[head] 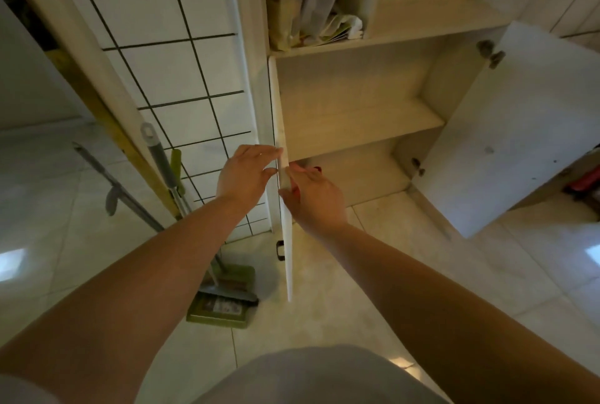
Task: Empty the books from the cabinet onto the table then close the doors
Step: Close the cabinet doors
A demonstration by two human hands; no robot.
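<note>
The lower cabinet (357, 117) stands open with both shelves bare; no books show inside it. Its white left door (287, 241) points edge-on toward me, a small dark handle low on its outer face. My left hand (245, 173) rests flat against the door's outer side near the top edge. My right hand (311, 195) presses on the inner side, fingers spread along the edge. The white right door (519, 137) hangs wide open to the right, its hinges showing.
The upper compartment (311, 7) holds plastic bags and papers. A mop and broom handles (162, 163) lean on the tiled wall at left, with a green dustpan (224, 299) on the floor below. Pale floor tiles spread in front of the cabinet.
</note>
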